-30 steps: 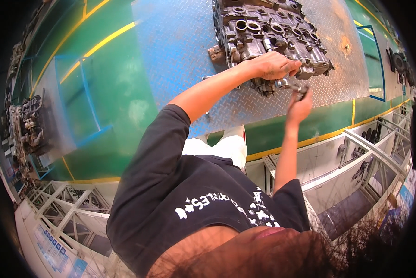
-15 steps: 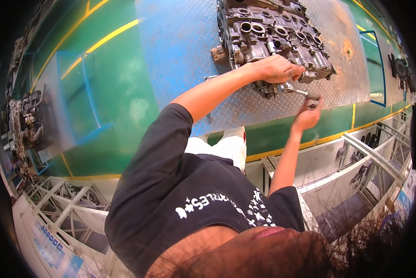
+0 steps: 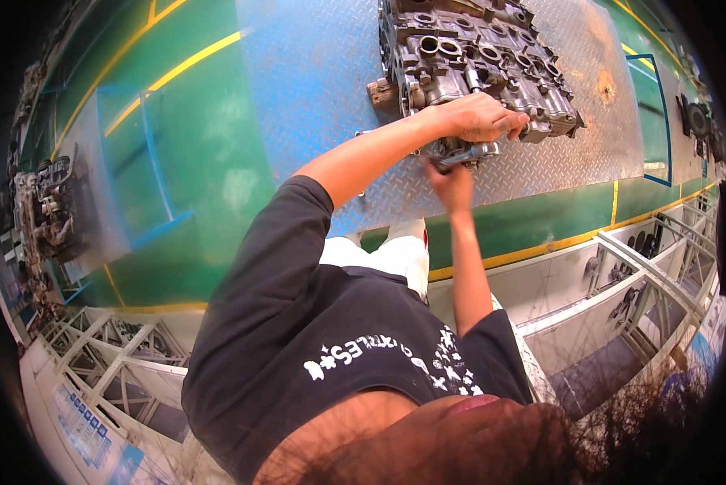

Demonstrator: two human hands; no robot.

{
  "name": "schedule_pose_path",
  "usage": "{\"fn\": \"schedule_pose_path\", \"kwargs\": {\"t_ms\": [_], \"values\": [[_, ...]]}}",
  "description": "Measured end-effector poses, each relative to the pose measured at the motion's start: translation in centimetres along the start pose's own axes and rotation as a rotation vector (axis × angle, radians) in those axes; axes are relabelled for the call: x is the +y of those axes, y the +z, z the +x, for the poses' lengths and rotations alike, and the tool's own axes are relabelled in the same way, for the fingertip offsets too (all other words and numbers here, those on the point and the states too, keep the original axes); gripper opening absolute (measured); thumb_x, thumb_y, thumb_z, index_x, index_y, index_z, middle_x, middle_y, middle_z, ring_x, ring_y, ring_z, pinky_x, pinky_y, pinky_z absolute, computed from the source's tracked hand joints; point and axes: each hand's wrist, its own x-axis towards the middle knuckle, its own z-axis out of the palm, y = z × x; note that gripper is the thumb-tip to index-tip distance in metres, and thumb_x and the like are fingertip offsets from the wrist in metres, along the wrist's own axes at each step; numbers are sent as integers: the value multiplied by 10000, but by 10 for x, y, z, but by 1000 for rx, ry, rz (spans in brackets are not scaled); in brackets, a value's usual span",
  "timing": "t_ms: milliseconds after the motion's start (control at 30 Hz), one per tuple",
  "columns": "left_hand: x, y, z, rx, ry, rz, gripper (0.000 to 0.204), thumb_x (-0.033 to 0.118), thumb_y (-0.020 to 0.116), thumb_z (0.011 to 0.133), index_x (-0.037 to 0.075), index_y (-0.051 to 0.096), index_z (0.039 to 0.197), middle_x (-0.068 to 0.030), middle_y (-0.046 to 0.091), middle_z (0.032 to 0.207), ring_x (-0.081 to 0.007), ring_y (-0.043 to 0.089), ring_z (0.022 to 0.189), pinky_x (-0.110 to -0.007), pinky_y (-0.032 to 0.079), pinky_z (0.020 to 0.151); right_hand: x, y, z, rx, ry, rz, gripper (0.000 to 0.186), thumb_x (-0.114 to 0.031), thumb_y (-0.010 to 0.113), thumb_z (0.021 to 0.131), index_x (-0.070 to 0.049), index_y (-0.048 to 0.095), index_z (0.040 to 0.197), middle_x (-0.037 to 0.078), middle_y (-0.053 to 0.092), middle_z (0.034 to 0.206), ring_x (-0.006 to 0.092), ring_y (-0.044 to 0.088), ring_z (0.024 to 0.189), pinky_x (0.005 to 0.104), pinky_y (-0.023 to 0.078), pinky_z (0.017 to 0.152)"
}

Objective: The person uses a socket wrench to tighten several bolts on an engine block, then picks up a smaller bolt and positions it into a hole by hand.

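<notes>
A dirty grey metal engine (image 3: 492, 61) with round openings on top lies on the tread-plate surface. Across its near side reaches my left hand (image 3: 484, 119), its fingers curled closed against the metal; whatever they grip is hidden beneath them. Just below that hand shows the round head of a ratchet wrench (image 3: 486, 149), against the engine's near face. My right hand (image 3: 452, 186), slightly blurred, is closed around the ratchet's handle, which points left from the head. The fastener under the ratchet head cannot be seen.
A wooden block (image 3: 383, 94) sits at the engine's left side. The worn blue and bare-metal tread plate (image 3: 306, 105) borders green floor with yellow lines. Behind me runs a pale metal frame (image 3: 654, 279). Another engine (image 3: 52, 202) stands far left.
My right hand has swung the ratchet handle from the right of its head round to the left. My left hand stays at nearly the same spot on the engine.
</notes>
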Motion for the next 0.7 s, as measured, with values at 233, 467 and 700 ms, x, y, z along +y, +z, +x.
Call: {"fn": "schedule_pose_path", "kwargs": {"t_ms": [233,467,700], "values": [[-1,-2,-3,19,-18,-34,601,523,193,1131,149,654,1040,-151,646,696,-393,683,775,-519,513,755,-26,-129,39,786,-22,-279,455,-314,823,897,-66,717,1263,114,745,1050,352,682,1004,426,522,852],[-7,4,0,71,103,52,562,475,207,1142,171,659,1005,-147,665,718,-390,687,732,-515,518,717,-2,-10,-8,23,101,-180,424,-437,735,963,-14,766,968,234,769,895,431,755,849,478,577,766],[-5,-3,-5,50,-78,-29,733,614,138,1116,155,701,1017,-166,685,784,-401,692,829,-503,521,820,-21,-42,4,-85,180,-298,439,-507,804,877,-79,809,975,195,780,883,389,753,829,451,568,752]]}}
